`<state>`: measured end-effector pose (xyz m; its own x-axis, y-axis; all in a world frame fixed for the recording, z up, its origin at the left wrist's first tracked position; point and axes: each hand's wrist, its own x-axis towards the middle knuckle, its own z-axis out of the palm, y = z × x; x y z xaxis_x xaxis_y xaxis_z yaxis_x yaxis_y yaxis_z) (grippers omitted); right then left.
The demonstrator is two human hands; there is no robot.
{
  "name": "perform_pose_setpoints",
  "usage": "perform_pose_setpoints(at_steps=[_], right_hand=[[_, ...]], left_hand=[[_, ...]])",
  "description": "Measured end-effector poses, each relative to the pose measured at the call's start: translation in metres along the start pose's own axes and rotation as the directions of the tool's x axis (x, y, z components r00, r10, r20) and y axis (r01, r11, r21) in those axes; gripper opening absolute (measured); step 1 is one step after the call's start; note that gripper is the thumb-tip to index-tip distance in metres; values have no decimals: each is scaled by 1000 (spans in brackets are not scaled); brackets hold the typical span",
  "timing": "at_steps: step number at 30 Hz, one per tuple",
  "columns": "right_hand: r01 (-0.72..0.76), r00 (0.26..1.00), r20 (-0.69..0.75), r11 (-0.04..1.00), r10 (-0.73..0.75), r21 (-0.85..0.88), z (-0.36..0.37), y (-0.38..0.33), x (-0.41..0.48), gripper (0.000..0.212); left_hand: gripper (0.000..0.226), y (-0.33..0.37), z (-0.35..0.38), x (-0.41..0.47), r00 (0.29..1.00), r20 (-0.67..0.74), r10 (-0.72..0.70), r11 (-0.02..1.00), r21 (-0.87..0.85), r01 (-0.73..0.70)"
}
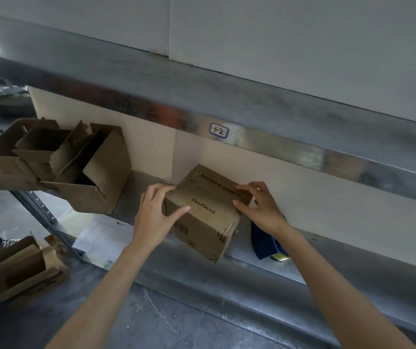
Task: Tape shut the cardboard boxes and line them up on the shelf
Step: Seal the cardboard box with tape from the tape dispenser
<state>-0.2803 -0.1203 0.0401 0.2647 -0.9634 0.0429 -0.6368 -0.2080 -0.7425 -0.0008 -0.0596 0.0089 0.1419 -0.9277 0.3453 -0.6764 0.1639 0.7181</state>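
A closed cardboard box (pixel 201 210) was held near the front edge of the shelf (pixel 227 285), turned crooked, with the left hand (pixel 154 217) curled over its left side and the right hand (pixel 262 207) curled over its right side. No tape could be made out on it. The lining-up step seemed to be in hand, so the box would need to be turned straight and pushed toward the back edge, while the open boxes (pixel 101 172) at the shelf's left end were not yet shut.

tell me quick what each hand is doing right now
Left hand: gripping the cardboard box by its left side.
Right hand: gripping the same box at its right top edge.
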Motion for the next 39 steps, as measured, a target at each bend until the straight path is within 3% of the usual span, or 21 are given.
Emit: perform_pose_setpoints(at_steps=[6,11,16,20,23,27,30,33,37,39], right_hand=[[32,992,-119,999,-36,-36,2,10,-25,44],[117,983,-125,982,-136,-151,6,11,-37,59],[141,981,-105,967,-166,-210,15,8,-40,65],[145,981,-112,985,-155,-98,8,12,-43,57],[120,980,-149,988,-133,-95,-3,18,-44,48],[155,985,-54,982,-162,-111,-5,21,-47,59],[160,985,-58,984,-165,-81,-2,25,-50,60],[90,981,-163,992,-103,-86,-5,37,-54,52],[-141,980,-189,903,68,-407,-4,66,-63,51],[-263,964,-164,841,209,-474,0,75,-65,56]], left_hand=[[42,7,13,19,999,50,-21,991,-133,28],[49,18,24,23,994,76,-82,966,-240,98],[79,24,29,6,982,176,-71,980,-168,101],[97,26,24,-1,976,205,-70,991,-99,92],[97,29,21,-7,975,223,9,999,-34,-2],[97,31,26,-18,954,282,98,990,68,-122],[92,33,26,-20,958,267,108,990,55,-127],[85,34,20,-16,965,231,124,990,36,-136],[78,35,11,-9,987,137,86,987,124,-104],[75,34,8,-7,993,106,57,979,189,-76]])
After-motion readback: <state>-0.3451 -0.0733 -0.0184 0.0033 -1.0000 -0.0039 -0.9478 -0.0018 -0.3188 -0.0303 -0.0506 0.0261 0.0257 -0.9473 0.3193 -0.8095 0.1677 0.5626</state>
